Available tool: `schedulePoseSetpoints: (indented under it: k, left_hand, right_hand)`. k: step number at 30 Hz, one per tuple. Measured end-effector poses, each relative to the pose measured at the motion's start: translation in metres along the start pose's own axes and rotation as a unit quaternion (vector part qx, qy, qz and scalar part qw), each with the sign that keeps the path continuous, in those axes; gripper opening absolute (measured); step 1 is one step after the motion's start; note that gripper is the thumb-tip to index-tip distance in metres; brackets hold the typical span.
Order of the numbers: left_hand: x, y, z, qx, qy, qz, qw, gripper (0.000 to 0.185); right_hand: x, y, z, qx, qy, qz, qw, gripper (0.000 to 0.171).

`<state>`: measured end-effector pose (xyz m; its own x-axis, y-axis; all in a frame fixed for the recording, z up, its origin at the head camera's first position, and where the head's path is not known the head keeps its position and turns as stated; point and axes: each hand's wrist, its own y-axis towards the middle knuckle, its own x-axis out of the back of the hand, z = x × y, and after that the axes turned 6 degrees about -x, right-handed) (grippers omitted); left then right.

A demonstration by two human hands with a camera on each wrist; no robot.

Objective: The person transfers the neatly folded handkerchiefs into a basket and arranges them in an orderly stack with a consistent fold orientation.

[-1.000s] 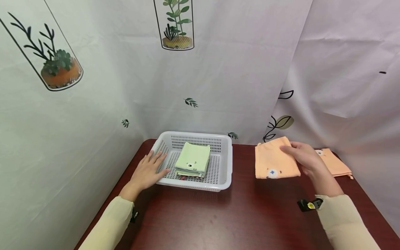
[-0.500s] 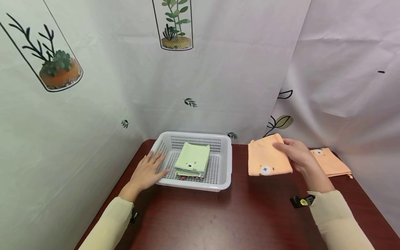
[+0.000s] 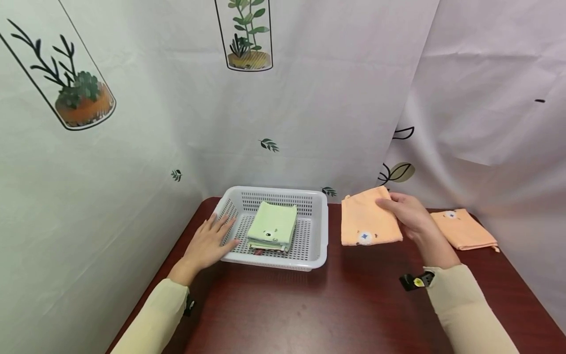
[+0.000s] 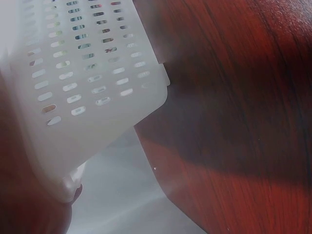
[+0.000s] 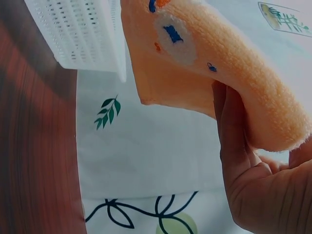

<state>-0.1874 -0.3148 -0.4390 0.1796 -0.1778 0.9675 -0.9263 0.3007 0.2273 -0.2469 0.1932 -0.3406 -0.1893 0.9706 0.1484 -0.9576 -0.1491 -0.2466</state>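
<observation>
My right hand (image 3: 409, 215) pinches a folded orange towel (image 3: 369, 216) by its right side, thumb on top. The towel carries an embroidered animal face and is held up to the right of the white basket (image 3: 319, 263). In the right wrist view the fuzzy towel (image 5: 253, 83) is folded over, with the fingers (image 5: 234, 131) under its fold. My left hand (image 3: 210, 243) rests on the basket's left rim with its fingers spread and straight. Inside the basket lies a small stack of folded green towels (image 3: 273, 223), the top one with an animal face.
A second folded orange towel (image 3: 466, 229) lies at the table's right rear. The dark red table (image 3: 300, 314) meets a hanging white cloth (image 3: 309, 123) with plant prints behind and at both sides. The left wrist view shows the perforated basket wall (image 4: 97, 117) near the table edge.
My right hand has moved left with the orange towel, closer to the basket, showing more of the other orange towel. My left hand and the basket have stayed in place.
</observation>
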Motion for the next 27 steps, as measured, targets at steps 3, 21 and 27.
schedulePoseSetpoints:
  k: [3, 21, 27]
  left_hand:
    - [0.000, 0.000, 0.001, 0.001, 0.002, 0.005, 1.0000, 0.074]
    - [0.000, 0.001, 0.001, 0.001, 0.002, 0.005, 1.0000, 0.074]
    - [-0.001, 0.001, 0.001, 0.004, 0.002, 0.007, 1.0000, 0.075]
  right_hand:
    - [-0.004, 0.002, 0.001, -0.001, -0.003, 0.001, 1.000, 0.063]
    - [-0.030, 0.014, 0.004, 0.002, 0.029, 0.022, 0.999, 0.062]
    - [-0.039, 0.017, 0.004, 0.007, 0.040, 0.023, 0.999, 0.059]
